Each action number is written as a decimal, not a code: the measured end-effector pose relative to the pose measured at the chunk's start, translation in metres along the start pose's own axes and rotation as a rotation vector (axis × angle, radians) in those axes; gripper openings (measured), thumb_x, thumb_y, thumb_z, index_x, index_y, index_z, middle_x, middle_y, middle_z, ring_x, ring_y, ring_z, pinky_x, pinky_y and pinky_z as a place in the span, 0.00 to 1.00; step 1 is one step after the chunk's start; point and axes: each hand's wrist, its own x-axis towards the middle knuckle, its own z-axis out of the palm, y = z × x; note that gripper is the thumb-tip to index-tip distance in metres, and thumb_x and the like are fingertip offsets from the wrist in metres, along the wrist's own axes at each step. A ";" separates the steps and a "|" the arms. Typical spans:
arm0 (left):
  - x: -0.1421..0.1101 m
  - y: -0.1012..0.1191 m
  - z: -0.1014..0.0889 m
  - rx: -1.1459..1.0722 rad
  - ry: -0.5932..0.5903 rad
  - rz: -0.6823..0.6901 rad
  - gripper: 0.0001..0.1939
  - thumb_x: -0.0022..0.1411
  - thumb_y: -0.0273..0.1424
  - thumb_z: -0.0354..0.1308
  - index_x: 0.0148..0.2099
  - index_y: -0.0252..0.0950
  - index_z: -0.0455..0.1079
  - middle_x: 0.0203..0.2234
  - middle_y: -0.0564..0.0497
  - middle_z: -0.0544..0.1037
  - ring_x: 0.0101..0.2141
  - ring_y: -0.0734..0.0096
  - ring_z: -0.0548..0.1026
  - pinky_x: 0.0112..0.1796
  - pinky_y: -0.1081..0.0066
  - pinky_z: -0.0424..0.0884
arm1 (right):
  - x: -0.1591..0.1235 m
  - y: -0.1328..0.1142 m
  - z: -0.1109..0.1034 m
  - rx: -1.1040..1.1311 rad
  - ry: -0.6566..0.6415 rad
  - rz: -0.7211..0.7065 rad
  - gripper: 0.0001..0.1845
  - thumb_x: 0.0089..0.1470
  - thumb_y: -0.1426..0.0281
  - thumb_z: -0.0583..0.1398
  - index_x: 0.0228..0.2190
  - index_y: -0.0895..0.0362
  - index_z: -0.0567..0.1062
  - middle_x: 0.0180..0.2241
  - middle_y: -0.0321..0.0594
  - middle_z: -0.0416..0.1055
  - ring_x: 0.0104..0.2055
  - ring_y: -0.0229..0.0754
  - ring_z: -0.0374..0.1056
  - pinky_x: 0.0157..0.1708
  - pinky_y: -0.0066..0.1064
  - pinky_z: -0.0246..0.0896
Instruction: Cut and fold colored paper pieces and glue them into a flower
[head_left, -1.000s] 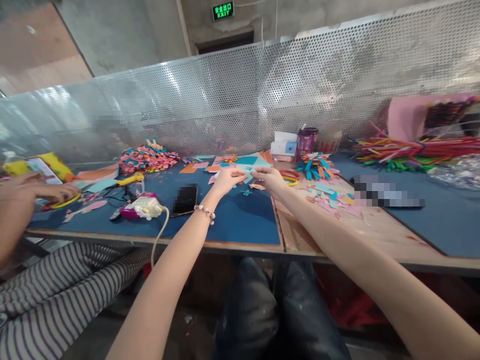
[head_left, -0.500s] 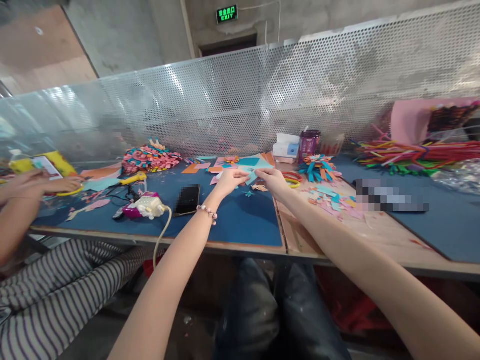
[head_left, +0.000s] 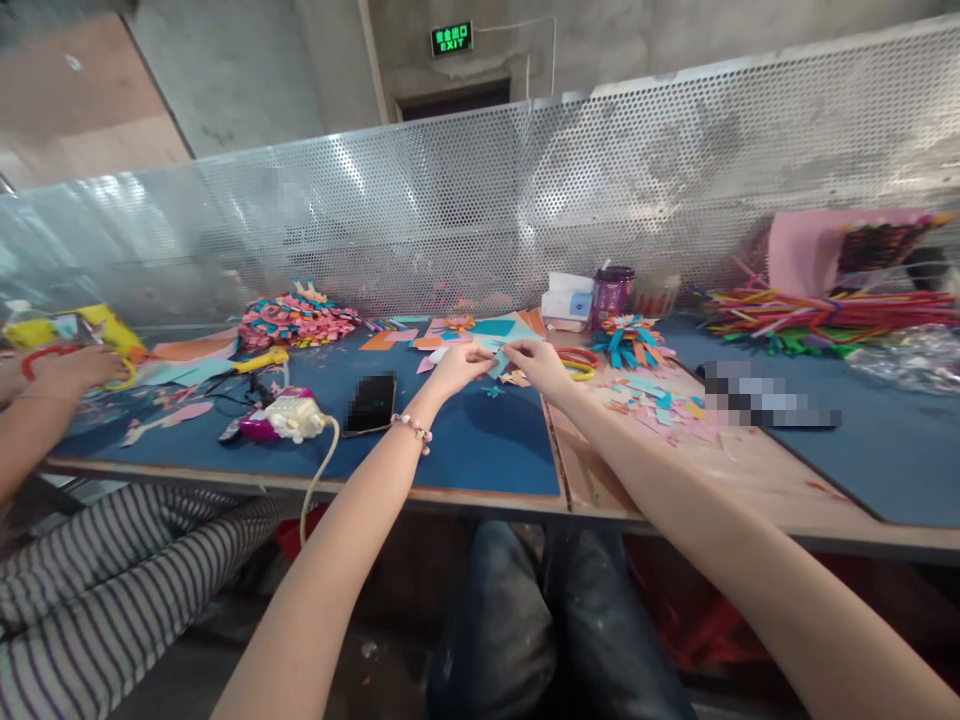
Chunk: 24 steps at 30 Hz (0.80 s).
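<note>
From my remote seat I take the dark phone [head_left: 369, 405] as my landmark. To its right and slightly farther from me, a small pale-blue paper piece [head_left: 501, 362] sits between the two hands, above the blue mat [head_left: 495, 460] on the tabletop [head_left: 596, 488]. My left hand [head_left: 459, 368] has its fingertips drawn narrow at the paper's near-left edge; my right hand [head_left: 538, 362] pinches the other side — so the grip is closed on paper from both sides, though exact fingertip contact is too small to make out. I'd judge such a light hold suits thin paper, since a firmer squeeze could crease it, and two hands let me turn or steady it.

A tiny blue cutout [head_left: 493, 391] lies right of the phone, just under the hands, within easy reach. Beyond the phone and to its right, flat coloured sheets [head_left: 495, 328] are spread behind the hands, probably so they stay handy without crowding the fingers. Well to the phone's right are loose paper scraps [head_left: 652, 400], apparently kept out of the working spot. Just left of the phone sits the power strip [head_left: 289, 418] — likely there to serve the cords nearby.
</note>
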 end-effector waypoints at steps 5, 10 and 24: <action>0.001 0.003 -0.002 0.030 0.032 0.027 0.14 0.52 0.36 0.64 0.37 0.30 0.76 0.31 0.44 0.80 0.29 0.71 0.74 0.32 0.70 0.69 | -0.002 -0.004 0.002 0.046 -0.001 0.017 0.08 0.51 0.67 0.61 0.30 0.60 0.75 0.27 0.38 0.74 0.27 0.37 0.70 0.28 0.26 0.63; 0.001 0.005 -0.005 -0.022 0.080 0.052 0.15 0.52 0.38 0.64 0.36 0.31 0.77 0.29 0.46 0.80 0.29 0.69 0.75 0.35 0.69 0.70 | -0.006 -0.009 0.001 0.122 -0.082 0.094 0.14 0.46 0.62 0.66 0.23 0.60 0.73 0.23 0.37 0.71 0.26 0.36 0.68 0.26 0.26 0.63; 0.001 0.002 -0.006 -0.053 0.055 0.030 0.14 0.54 0.37 0.63 0.39 0.32 0.78 0.30 0.45 0.80 0.28 0.71 0.75 0.35 0.69 0.70 | -0.005 -0.015 0.002 0.057 -0.049 0.034 0.21 0.37 0.56 0.69 0.22 0.60 0.71 0.21 0.35 0.69 0.23 0.33 0.61 0.23 0.25 0.56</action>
